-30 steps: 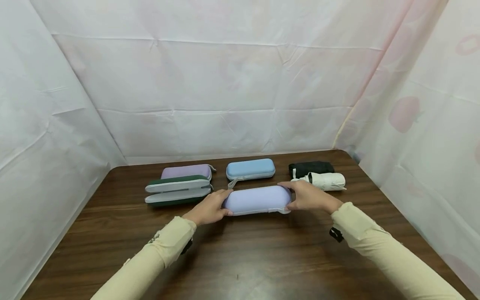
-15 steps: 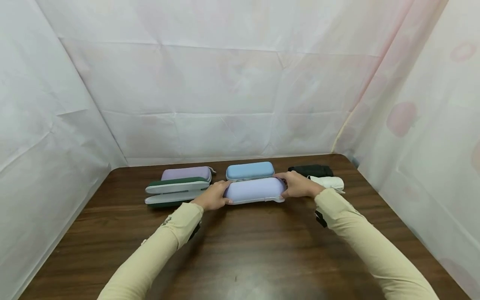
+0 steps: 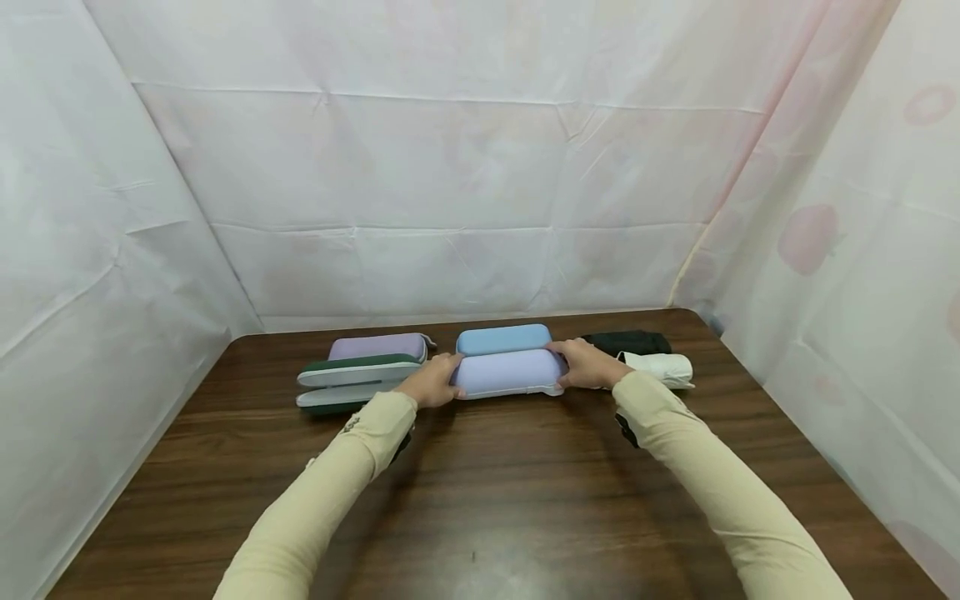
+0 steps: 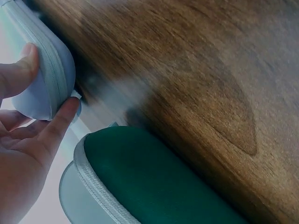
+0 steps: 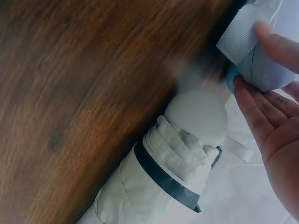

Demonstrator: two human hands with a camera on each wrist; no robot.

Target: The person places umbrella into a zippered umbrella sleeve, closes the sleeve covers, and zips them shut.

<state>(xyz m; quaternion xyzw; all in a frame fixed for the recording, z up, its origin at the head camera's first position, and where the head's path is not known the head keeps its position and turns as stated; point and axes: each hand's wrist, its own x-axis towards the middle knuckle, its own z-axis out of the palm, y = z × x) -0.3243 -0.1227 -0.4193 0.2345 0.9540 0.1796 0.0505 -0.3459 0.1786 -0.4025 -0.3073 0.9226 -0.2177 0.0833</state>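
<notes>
A pale lavender zippered case (image 3: 507, 373) lies crosswise between my two hands, right in front of a light blue case (image 3: 504, 339). My left hand (image 3: 433, 380) grips its left end, thumb on the near side and fingers round the back. At the other end my right hand (image 3: 588, 365) holds it the same way, close to a grey fabric loop (image 5: 243, 35) in the right wrist view. Beside my left hand sits a green case (image 4: 145, 177) with its pale halves parted. A white folded umbrella (image 5: 154, 168) lies just past my right hand.
Behind the green case is a purple case (image 3: 377, 346). A black folded umbrella (image 3: 628, 342) lies behind the white one. The dark wooden table (image 3: 480, 483) reaches back to a pale hanging sheet (image 3: 450, 167), with more sheets at both sides.
Both hands have carried the lavender case away from me, up to the light blue case, whose front and loop it now covers in the head view. The other things stay put.
</notes>
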